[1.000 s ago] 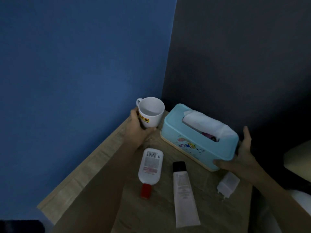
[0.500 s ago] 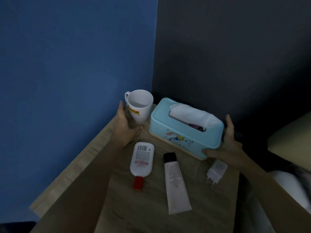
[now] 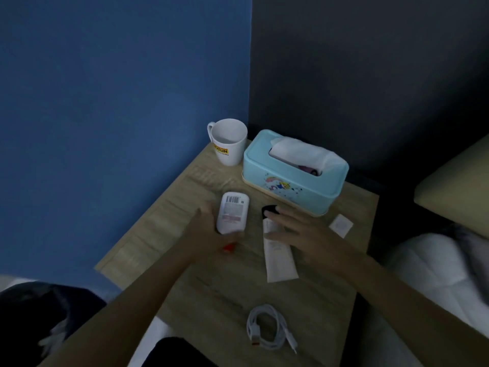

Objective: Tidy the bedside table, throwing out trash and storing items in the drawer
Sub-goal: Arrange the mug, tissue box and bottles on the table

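Dim light; 1 head view only. The white bottle lies flat on the bedside table, left of centre. The left hand lies against its lower left side, thumb along the left edge and fingers under the lower end; whether the grip has closed cannot be told. Its red cap points toward the viewer, barcode end toward the mug; the long axis runs near to far.

The white tube lies just right of the bottle, roughly parallel, black cap at the far end. The right hand lies spread and open over its upper half, fingertips at the cap.

The mug and tissue box occupy the far edge by the walls. A charger plug lies near the right edge, and a coiled cable near the front edge. Bare tabletop lies between the tube and cable.
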